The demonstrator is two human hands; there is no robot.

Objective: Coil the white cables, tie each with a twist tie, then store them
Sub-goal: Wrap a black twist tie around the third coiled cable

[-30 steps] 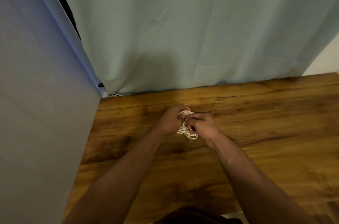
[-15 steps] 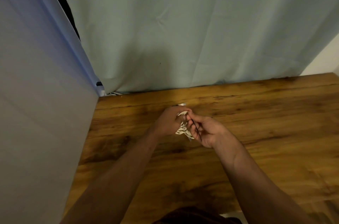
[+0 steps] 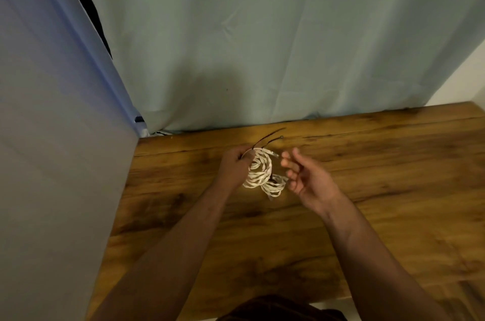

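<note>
One coil [image 3: 261,172], looking light and limp, is hanging over the desk [image 3: 367,189], the left hand [image 3: 235,167] gripping its top where the wiry tie [image 3: 267,138] ends are sticking out, probably the best hold, while the right hand [image 3: 307,179] is hovering open just beside.

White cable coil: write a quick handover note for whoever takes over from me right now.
Left hand grips the white cable coil at its top, over the wooden table.
Right hand is open beside it, holding nothing.
The dark twist tie sits at the coil's top, its two ends sticking out apart.
Done: cable coiled.
Left: twist the tie shut, then store the coil; no storage spot shows.
</note>
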